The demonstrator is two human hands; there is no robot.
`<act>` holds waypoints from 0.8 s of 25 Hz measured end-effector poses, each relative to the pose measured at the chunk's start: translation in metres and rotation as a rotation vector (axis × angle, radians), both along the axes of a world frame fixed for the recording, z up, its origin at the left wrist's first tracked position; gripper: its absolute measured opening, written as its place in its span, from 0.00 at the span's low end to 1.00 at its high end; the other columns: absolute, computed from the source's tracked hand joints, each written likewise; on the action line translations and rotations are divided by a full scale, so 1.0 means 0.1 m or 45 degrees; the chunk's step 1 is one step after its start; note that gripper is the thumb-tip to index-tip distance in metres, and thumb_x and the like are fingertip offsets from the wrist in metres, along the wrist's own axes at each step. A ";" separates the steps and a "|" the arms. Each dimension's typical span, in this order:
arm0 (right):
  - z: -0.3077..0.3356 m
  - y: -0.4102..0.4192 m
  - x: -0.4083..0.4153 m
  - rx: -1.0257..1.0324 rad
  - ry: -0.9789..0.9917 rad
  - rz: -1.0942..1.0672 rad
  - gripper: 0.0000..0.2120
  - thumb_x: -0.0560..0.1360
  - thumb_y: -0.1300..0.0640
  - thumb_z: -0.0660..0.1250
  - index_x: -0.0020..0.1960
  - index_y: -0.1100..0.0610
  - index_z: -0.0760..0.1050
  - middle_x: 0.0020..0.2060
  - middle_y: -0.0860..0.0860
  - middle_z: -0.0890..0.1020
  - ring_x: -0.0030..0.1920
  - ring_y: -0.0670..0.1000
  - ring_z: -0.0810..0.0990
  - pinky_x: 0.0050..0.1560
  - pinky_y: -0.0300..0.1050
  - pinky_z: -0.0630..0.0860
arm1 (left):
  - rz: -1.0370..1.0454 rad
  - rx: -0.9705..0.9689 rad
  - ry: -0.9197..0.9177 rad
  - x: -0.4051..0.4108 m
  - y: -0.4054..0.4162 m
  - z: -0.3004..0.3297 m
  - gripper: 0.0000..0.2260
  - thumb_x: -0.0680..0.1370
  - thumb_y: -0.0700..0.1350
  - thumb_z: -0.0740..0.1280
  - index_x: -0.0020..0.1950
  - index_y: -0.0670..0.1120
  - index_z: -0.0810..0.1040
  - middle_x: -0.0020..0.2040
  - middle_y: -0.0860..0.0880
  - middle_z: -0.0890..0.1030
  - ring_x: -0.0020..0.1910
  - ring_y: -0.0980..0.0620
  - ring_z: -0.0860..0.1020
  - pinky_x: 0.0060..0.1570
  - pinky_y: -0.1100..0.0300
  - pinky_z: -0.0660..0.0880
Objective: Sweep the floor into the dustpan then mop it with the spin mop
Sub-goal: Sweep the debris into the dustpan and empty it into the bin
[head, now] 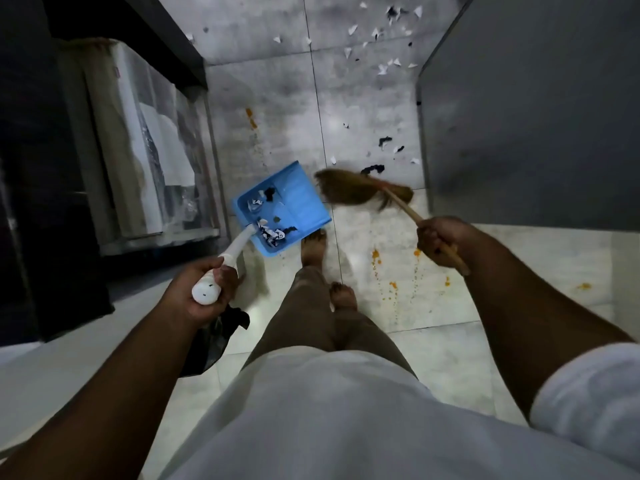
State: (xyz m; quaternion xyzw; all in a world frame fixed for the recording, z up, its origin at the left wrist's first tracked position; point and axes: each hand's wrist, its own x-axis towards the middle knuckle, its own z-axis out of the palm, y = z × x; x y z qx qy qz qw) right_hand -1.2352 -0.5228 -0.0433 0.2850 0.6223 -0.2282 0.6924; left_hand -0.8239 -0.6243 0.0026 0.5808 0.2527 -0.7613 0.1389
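A blue dustpan (298, 199) stands on the grey tiled floor (367, 109) ahead of my feet, with several black and white paper scraps inside. My left hand (201, 285) grips its white handle (235, 251) and also pinches a black bag (221, 337) that hangs below. My right hand (440, 240) grips the wooden stick of a brown broom (353, 188). The blurred broom head lies just right of the dustpan's open edge. Black and white scraps (388, 143) lie loose beyond the broom and further up the floor (384, 32).
Orange stains (391, 268) dot the floor to the right of my bare feet (313, 244) and near the left wall (251, 117). A plastic-wrapped white object (145, 140) stands on the left. A grey cabinet side (519, 116) closes the right.
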 end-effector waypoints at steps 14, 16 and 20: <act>0.44 -0.69 -0.13 -0.192 0.160 0.036 0.16 0.82 0.56 0.56 0.35 0.53 0.62 0.18 0.46 0.63 0.16 0.41 0.61 0.13 0.32 0.56 | -0.014 -0.083 0.068 -0.32 -0.83 0.00 0.20 0.58 0.31 0.69 0.48 0.39 0.69 0.27 0.48 0.70 0.20 0.55 0.72 0.20 0.68 0.72; 0.63 -0.40 -0.07 -0.140 0.164 0.001 0.16 0.82 0.56 0.56 0.35 0.54 0.63 0.18 0.46 0.63 0.16 0.41 0.60 0.12 0.31 0.55 | -0.028 -0.109 0.086 -0.38 -0.92 0.08 0.21 0.56 0.31 0.69 0.47 0.40 0.69 0.27 0.48 0.70 0.20 0.55 0.71 0.20 0.69 0.71; 0.79 0.14 -0.05 -0.013 0.130 -0.092 0.16 0.82 0.56 0.56 0.36 0.55 0.63 0.19 0.46 0.63 0.16 0.41 0.61 0.14 0.31 0.56 | -0.108 -0.134 0.081 -0.53 -1.12 0.14 0.20 0.58 0.31 0.69 0.47 0.39 0.69 0.26 0.48 0.71 0.19 0.55 0.72 0.20 0.69 0.72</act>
